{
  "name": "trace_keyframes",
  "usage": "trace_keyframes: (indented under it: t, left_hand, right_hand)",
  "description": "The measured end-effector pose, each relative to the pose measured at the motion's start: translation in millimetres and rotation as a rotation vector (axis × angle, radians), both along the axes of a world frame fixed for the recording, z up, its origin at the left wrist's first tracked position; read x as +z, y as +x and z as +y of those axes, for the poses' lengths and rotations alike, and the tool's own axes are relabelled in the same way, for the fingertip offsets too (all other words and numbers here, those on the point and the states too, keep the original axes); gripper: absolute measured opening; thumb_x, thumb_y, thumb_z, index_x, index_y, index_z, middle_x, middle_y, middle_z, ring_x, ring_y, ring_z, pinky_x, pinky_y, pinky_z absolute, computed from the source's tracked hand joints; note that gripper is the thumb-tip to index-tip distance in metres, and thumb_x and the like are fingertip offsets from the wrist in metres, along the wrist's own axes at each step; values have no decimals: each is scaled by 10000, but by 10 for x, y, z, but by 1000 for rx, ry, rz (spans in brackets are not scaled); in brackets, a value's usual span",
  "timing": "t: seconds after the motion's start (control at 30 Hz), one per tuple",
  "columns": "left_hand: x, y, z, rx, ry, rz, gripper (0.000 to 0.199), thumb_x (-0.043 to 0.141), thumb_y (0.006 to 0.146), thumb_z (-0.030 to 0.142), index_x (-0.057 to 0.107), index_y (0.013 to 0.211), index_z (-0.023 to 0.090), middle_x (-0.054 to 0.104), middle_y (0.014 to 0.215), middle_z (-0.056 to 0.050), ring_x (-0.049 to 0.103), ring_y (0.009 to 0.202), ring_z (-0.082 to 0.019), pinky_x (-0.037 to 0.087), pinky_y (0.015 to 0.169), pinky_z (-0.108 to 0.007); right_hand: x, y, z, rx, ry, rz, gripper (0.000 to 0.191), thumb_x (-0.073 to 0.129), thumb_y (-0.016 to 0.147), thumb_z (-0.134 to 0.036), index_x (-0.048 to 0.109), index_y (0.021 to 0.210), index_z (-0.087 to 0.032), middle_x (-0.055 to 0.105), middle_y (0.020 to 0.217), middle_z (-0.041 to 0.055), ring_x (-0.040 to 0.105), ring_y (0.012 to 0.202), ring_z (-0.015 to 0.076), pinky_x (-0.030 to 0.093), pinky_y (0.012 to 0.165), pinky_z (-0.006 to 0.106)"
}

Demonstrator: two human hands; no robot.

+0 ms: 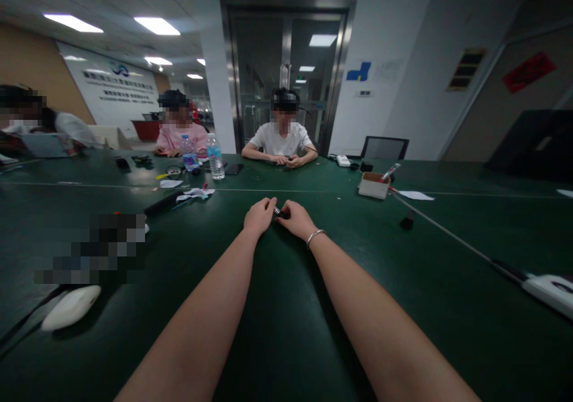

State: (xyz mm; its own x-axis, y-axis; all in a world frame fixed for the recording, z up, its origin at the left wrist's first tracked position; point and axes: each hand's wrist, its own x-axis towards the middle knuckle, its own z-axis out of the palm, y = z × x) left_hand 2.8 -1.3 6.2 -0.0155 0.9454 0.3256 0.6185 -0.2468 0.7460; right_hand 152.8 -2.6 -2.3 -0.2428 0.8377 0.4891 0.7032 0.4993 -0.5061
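Both my hands are stretched forward over the dark green table (pixel 286 283), almost meeting at the middle. Between them is a small dark object with a shiny metal end (pixel 280 213). The fingers of my left hand (pixel 259 217) are closed at its metal end. My right hand (pixel 296 218) pinches the dark part, its fingers hiding some of it. A silver bracelet (pixel 314 237) is round my right wrist. What exactly the small object is cannot be made out.
Two bottles (pixel 215 158), a phone (pixel 234 169) and papers (pixel 196 194) lie or stand ahead left. A small box (pixel 373 185) and a brush (pixel 407 219) are ahead right. White devices (pixel 71 308) with cables sit at both sides. Several people sit across the table.
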Motion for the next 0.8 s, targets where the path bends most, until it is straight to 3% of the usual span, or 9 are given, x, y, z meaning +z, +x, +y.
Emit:
trace_keyframes:
  t: [0.07,0.13,0.2,0.3,0.4,0.57,0.8]
  left_hand:
    - [-14,-6,35,-106,6,-223,334,472,830,420,627,1054,228,676,1019,-59,614,896,-176,462,682,-257]
    - [-19,-17,62,-243,-38,-389,370,548,776,310,600,1131,216,654,1108,-73,612,940,-171,476,685,-246]
    - [-23,-31,80,-350,-74,-451,378,601,721,253,630,1091,183,662,1094,-95,618,938,-180,486,706,-258]
    - [-47,-51,108,-410,-68,-444,318,641,684,245,676,983,141,694,979,-99,629,869,-175,487,743,-284]
    - [-95,-57,150,-377,-44,-410,297,639,695,286,679,945,130,699,887,-82,623,779,-152,482,725,-281]
    - [-137,-30,179,-194,-32,-193,303,566,761,421,659,836,143,662,715,-44,572,616,-135,446,613,-263]
    - [-70,36,35,-19,41,130,367,431,834,520,599,767,201,642,730,-40,564,663,-164,386,604,-264]
  right_hand:
    - [-10,13,13,-16,-24,32,236,707,659,-283,503,734,-189,528,747,-13,456,670,127,344,593,239]
    - [-22,24,27,-30,-49,55,230,702,666,-300,510,727,-190,537,727,-18,462,659,124,341,589,237]
    - [-34,34,42,-33,-65,67,226,702,666,-308,518,727,-190,547,715,-21,470,653,121,341,589,236]
    - [-48,41,57,-30,-60,70,220,699,666,-309,529,736,-189,552,708,-23,473,643,117,338,582,233]
    - [-43,33,51,-24,-35,53,202,692,672,-295,531,728,-186,547,701,-23,464,633,114,333,577,233]
    - [-5,8,18,-25,-20,18,204,704,664,-264,523,718,-184,551,717,-12,470,650,121,332,575,236]
    - [13,3,12,-23,-24,-18,232,720,660,-257,506,716,-189,549,745,-3,476,669,132,343,586,247]
